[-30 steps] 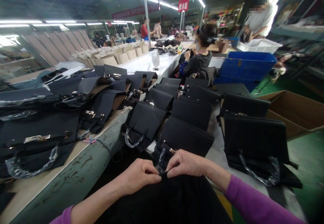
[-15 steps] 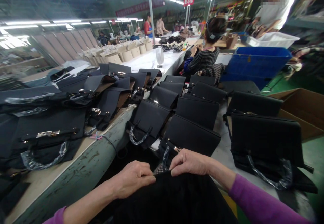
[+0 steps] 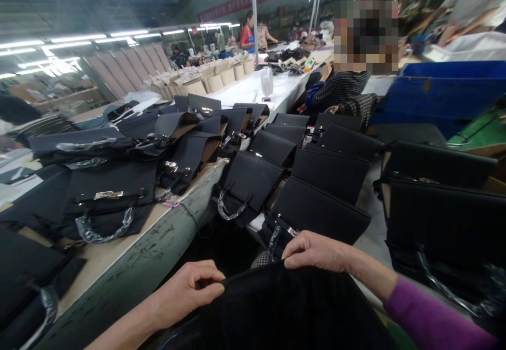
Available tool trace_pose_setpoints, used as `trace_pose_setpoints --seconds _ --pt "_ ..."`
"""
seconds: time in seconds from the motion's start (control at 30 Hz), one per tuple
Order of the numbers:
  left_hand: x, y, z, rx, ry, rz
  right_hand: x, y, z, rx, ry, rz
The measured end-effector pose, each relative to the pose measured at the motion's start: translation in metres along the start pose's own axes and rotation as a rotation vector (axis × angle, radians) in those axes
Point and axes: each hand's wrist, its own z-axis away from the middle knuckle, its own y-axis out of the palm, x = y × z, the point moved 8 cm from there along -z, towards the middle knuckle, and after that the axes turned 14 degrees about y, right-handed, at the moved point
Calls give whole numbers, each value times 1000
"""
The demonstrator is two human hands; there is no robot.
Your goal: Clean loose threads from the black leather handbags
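A piece of black fabric (image 3: 284, 308), perhaps part of a bag, spreads across the bottom middle of the view, its upper edge toward me. My left hand (image 3: 190, 289) pinches that edge near its left end. Farther right, my right hand (image 3: 316, 250) pinches the same edge between thumb and fingers. Just beyond my right hand lies a black handbag (image 3: 320, 207) with a gold clasp and a plastic-wrapped handle. Below the edge, the fabric is too dark to make out its shape.
More black handbags lie on the left table (image 3: 158, 239), whose green side is scuffed, and on the right one. Another handbag (image 3: 443, 223) is at the right. A blue bin (image 3: 438, 91) stands behind. A seated person in a striped top (image 3: 343, 89) works ahead; cream bags (image 3: 215, 81) line the far table.
My left hand has slid left along the fabric's edge, so my hands are farther apart. The view has turned left, and the surroundings appear shifted to the right.
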Motion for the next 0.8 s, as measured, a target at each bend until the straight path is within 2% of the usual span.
trace_pose_setpoints --seconds 0.23,0.37,0.47,0.53,0.63,0.8 --pt "4 7 15 -95 -119 129 9 8 4 49 -62 141" --pt "1 4 21 -277 -80 -133 8 7 1 24 -73 203" --pt "-5 6 23 -318 -23 -328 7 7 -1 32 -79 196" --pt "-7 7 21 -282 -9 -365 9 7 -1 31 -91 204" --pt "-9 7 9 -181 -16 -303 15 9 3 16 -114 254" --pt "-18 15 -29 66 27 -189 28 13 11 -36 -184 356"
